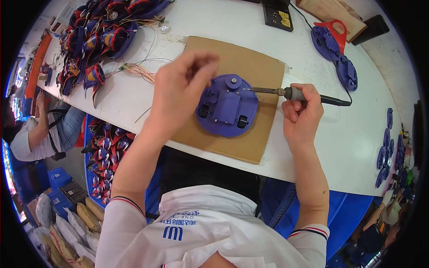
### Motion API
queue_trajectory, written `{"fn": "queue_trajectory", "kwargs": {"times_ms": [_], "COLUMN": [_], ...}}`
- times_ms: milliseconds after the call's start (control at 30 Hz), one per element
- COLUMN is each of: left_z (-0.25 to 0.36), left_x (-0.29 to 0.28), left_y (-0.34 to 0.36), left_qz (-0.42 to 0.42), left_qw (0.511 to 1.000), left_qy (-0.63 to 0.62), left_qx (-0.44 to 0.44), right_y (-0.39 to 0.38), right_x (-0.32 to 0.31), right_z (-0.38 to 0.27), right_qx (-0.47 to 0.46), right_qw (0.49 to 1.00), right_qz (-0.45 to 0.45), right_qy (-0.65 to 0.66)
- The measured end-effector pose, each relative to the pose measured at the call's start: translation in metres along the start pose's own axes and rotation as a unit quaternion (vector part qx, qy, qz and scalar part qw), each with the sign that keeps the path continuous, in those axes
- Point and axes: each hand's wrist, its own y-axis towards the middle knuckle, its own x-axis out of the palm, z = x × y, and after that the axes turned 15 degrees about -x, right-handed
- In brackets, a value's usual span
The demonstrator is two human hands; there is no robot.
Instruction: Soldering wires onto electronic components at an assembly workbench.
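Note:
A round purple plastic base (229,107) with two small black wheels and a rectangular cover lies on a sheet of brown cardboard (241,149). My right hand (304,107) grips a soldering iron (292,93) by its grey sleeve, pointing left. The iron's thin tip reaches over the upper right part of the base; whether it touches is unclear. Over the upper left edge of the base is my left hand (181,82), with its fingers curled toward the thumb and slightly smeared. Whatever its fingertips hold, if anything, does not show.
Purple and red parts with wires (96,40) are heaped at the back left of the white table (339,147). At the back right stand a black tray (278,14) and a purple stand with a red handle (333,49). A blue crate (91,178) of parts sits below left. Other people work at both sides.

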Motion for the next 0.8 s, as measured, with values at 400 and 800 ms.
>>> {"fn": "queue_trajectory", "kwargs": {"times_ms": [400,800], "left_z": [-0.021,-0.028], "left_x": [0.017,0.022], "left_y": [-0.029,-0.029], "left_qz": [0.097,0.124], "left_qw": [0.969,0.959], "left_qy": [0.121,0.153], "left_qx": [0.191,0.204], "right_y": [-0.001,-0.002], "right_x": [0.002,0.002], "right_z": [0.005,0.007], "right_qx": [0.012,0.018], "right_qw": [1.0,0.999], "right_qz": [-0.026,-0.016], "right_qy": [-0.006,-0.028]}}
